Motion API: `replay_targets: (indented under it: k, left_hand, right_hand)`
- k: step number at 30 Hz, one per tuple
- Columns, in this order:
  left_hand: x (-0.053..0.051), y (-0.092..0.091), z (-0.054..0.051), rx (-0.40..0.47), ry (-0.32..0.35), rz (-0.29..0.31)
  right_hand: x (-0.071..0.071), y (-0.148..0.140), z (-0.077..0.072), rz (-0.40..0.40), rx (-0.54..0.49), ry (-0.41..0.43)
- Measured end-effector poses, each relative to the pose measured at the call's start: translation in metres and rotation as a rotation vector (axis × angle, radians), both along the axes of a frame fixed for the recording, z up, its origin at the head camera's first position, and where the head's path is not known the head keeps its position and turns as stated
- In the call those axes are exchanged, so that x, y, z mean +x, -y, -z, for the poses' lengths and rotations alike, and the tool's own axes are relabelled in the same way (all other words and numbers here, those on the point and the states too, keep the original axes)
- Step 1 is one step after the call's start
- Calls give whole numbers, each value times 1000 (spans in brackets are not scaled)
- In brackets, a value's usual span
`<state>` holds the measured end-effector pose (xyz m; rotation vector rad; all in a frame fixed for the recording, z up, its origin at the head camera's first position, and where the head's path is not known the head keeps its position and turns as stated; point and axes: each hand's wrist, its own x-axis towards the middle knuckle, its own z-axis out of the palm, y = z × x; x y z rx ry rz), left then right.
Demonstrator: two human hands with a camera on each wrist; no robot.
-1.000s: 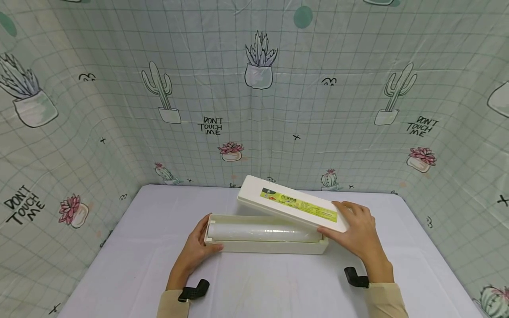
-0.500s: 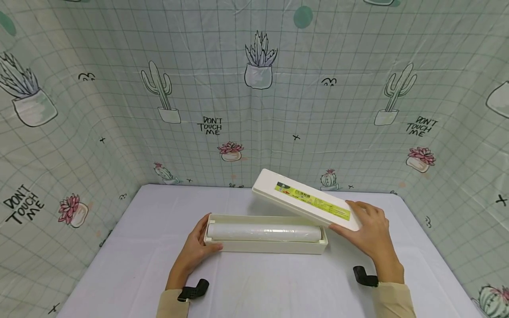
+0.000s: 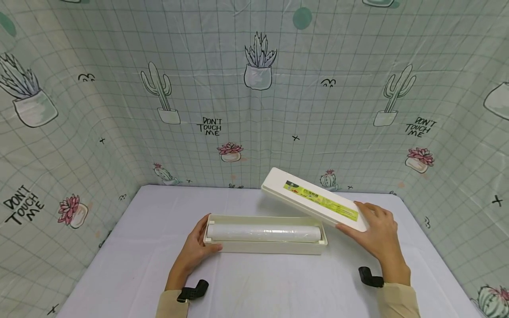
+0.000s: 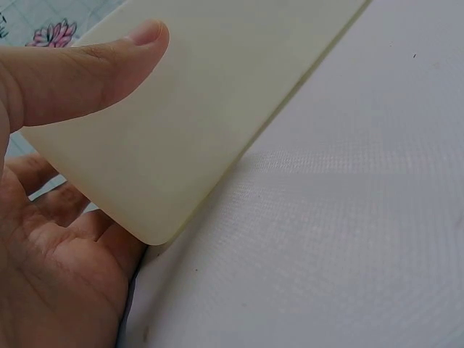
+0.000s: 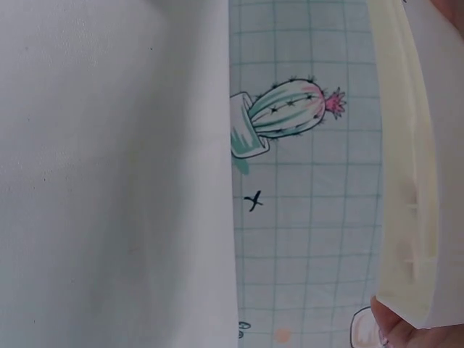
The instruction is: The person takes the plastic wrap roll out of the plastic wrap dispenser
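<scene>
Backdrop (image 3: 278, 106): cloth printed with a grid, potted cacti and "DON'T TOUCH ME", rising beyond the fingertips.
Table (image 3: 270, 285): white-covered, spread out below the fingers.
Left hand (image 3: 195, 247): thumb laid on the front wall, fingers curled behind the left end, gripping the box (image 3: 270, 247).
Right hand (image 3: 379, 232): thumb at the near edge, fingers at the far edge, pinching the right end of the lid (image 3: 304, 202).
Lid's pose: tilted, reaching leftward and away from the right fingers, yellow-green label (image 3: 320, 200) uppermost; whether it touches the box's back right corner, I cannot tell.
Roll (image 3: 264, 232): shiny and white, lengthwise inside the box, between the left fingers and the right thumb.
Uncovered box: the step in hand looks like keeping the lid off it.
Lid's free end: unsupported by fingers, so moving the lid calls for a firm right pinch and a steadying left grip.
</scene>
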<state>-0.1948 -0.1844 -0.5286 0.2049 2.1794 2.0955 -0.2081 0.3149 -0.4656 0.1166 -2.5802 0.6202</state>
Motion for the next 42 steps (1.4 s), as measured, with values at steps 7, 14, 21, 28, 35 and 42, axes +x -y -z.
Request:
replay_targets:
  k: [7,14,21,28,35,42]
  left_hand:
    - [0,0,0,0,-2,1]
    - [0,0,-1,-5,-3,-1]
    - [0,1,0,0,-9,6]
    - [0,1,2,8,-11,8]
    - [2,1,0,-7,-4,2]
    - [2,0,-1,-7,-4,3]
  right_hand:
    - [3,-7,0,23,-5,12]
    - [6,-14,-2,42,-14,17]
    - [8,-20,-3,59,-22,26]
    - [10,-24,-2,72,-33,20]
    - [13,-30,1,93,-37,34]
    - [15,-38,4,120,-37,43]
